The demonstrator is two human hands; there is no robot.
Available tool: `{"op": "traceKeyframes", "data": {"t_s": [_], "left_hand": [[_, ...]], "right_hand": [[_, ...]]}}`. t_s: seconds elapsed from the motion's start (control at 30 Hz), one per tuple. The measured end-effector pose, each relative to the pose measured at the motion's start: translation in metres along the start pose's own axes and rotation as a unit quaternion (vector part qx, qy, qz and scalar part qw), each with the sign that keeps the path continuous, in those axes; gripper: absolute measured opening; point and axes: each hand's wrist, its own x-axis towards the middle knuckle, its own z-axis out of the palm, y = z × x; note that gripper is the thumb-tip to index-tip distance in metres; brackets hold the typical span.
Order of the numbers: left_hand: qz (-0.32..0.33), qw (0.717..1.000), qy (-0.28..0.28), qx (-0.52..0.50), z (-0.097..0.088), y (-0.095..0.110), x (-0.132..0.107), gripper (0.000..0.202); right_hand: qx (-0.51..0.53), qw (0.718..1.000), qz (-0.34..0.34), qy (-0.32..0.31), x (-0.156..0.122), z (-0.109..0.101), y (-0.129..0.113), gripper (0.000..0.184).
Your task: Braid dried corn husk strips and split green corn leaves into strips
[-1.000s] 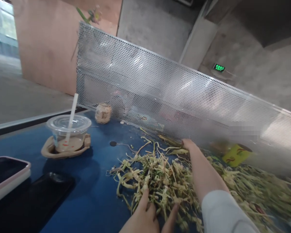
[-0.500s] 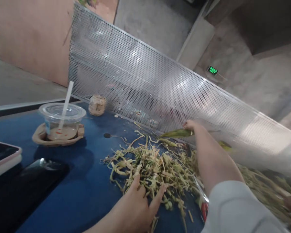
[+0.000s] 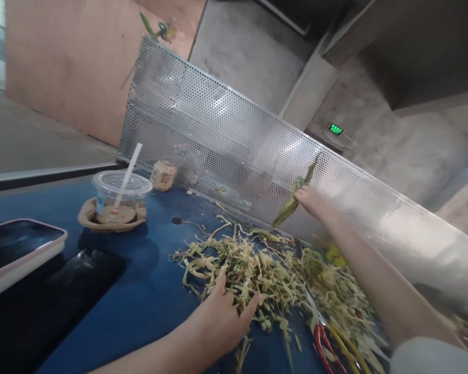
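The right hand (image 3: 311, 199) pinches a leaf (image 3: 286, 212), probably light and fragile, suitably mid-length; the left hand (image 3: 220, 318), spread, touches the pile (image 3: 253, 267).

The dim scene looks soft, with glare on the perforated panel (image 3: 257, 161).

The low tangled heap of thin plant strips (image 3: 245, 265) mixes straw yellow, cream and pale green; the long, leafy plant piece (image 3: 286, 210) is duller olive green. The flat tabletop (image 3: 152, 306) is deep blue. Slim looped scissor handles (image 3: 319, 337) show glossy red. The flat rectangular phone (image 3: 23, 241) pairs a black screen with a pink rim and white side. Round holes dot the silvery metal screen (image 3: 218, 124) in regular rows.
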Motion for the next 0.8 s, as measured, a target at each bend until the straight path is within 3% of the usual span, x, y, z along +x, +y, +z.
{"op": "traceKeyframes", "data": {"t_s": [0.1, 0.2, 0.4, 0.5, 0.63, 0.7, 0.8], "left_hand": [[-0.004, 1.000, -0.005, -0.003, 0.002, 0.000, 0.001, 0.055], [0.006, 1.000, -0.007, -0.010, -0.004, -0.001, 0.001, 0.055], [0.043, 0.998, -0.054, -0.004, -0.021, -0.009, -0.001, 0.064], [0.037, 0.998, -0.055, -0.012, -0.021, -0.009, -0.002, 0.073], [0.042, 0.995, -0.092, 0.019, -0.022, -0.007, -0.001, 0.075], [0.038, 0.997, -0.065, 0.021, -0.028, -0.008, 0.000, 0.073], [0.007, 1.000, 0.018, -0.008, -0.043, -0.013, 0.003, 0.061]], "right_hand": [[-0.049, 0.995, -0.036, 0.082, -0.030, -0.010, -0.006, 0.026], [-0.099, 0.981, -0.021, 0.167, -0.062, -0.020, -0.008, 0.027], [-0.251, 0.915, 0.033, 0.316, -0.104, -0.044, -0.015, 0.024], [-0.276, 0.904, 0.045, 0.324, -0.117, -0.054, -0.016, 0.026], [-0.257, 0.921, 0.053, 0.288, -0.135, -0.061, -0.012, 0.024], [-0.247, 0.931, 0.056, 0.262, -0.143, -0.063, -0.011, 0.021], [-0.227, 0.940, 0.107, 0.230, -0.152, -0.068, -0.013, 0.019]]}}
